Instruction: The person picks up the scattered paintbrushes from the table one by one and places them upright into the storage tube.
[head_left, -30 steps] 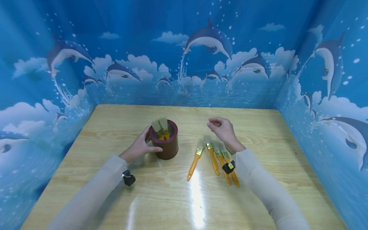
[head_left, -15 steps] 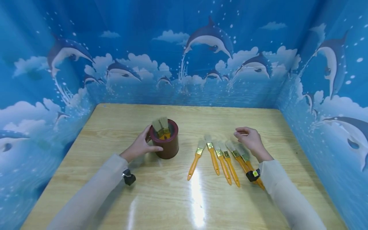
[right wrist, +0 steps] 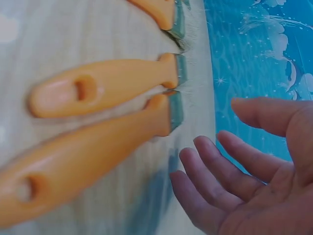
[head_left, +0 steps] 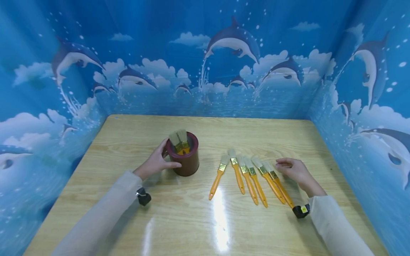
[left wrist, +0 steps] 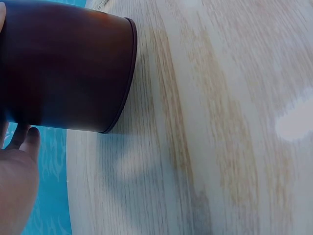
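My left hand (head_left: 155, 163) grips a dark red cylindrical brush pot (head_left: 189, 166) from its left, thumb along the near side. The pot stands upright on the table; two flat paintbrushes (head_left: 180, 140) lean in it, bristles up. In the left wrist view the pot's dark wall (left wrist: 63, 68) fills the upper left. My right hand (head_left: 296, 173) is empty beside the bristles of the rightmost paintbrush (head_left: 283, 189). The right wrist view has its fingers loosely bent and apart, close to the metal band of the nearest orange-handled brush (right wrist: 93, 159).
Several more flat paintbrushes with orange handles lie fanned between the pot and my right hand, among them a separate leftmost brush (head_left: 216, 183). They rest on a light wood table (head_left: 153, 227). A blue dolphin-print curtain (head_left: 179, 53) encloses its back and sides.
My right hand has moved right and toward me, past the brush heads, uncovering the rightmost brushes lying on the table. The left hand and pot have stayed put.
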